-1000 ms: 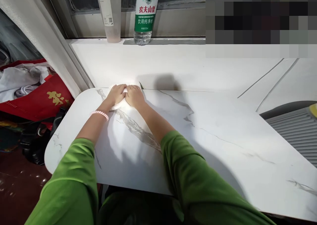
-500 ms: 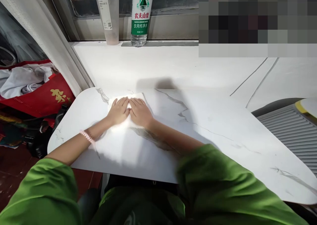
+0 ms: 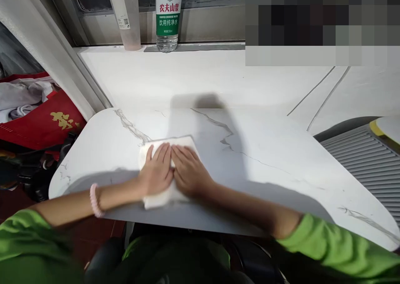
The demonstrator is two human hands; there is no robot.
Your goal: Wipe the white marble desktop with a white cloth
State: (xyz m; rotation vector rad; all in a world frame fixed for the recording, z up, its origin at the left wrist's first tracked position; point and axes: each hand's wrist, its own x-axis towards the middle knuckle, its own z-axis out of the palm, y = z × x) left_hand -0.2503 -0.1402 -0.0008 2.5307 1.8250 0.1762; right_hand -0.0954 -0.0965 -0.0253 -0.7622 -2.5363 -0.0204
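Observation:
Both palms press down on a folded white cloth (image 3: 156, 200) that lies on a white marble-patterned table (image 3: 275, 142). My left hand (image 3: 156, 173) rests flat on its left half, fingers stretched out and pointing away from me. Beside it, my right hand (image 3: 190, 171) lies flat on the right half, its fingertips close to those of the left. The cloth's far edge and lower left corner show around the hands; its middle is covered. A pink coiled band (image 3: 94, 200) circles my left wrist.
On the window ledge stand a clear water bottle (image 3: 168, 23) with a green label and a tall translucent container (image 3: 128, 21). To the left is a red bag (image 3: 40, 123) holding white fabric. A grey ribbed object (image 3: 362, 163) sits past the table's right edge.
Both hands have slid the cloth across the table toward me, from near the back edge to nearer the front edge. My elbows have spread outward, and the view has shifted slightly.

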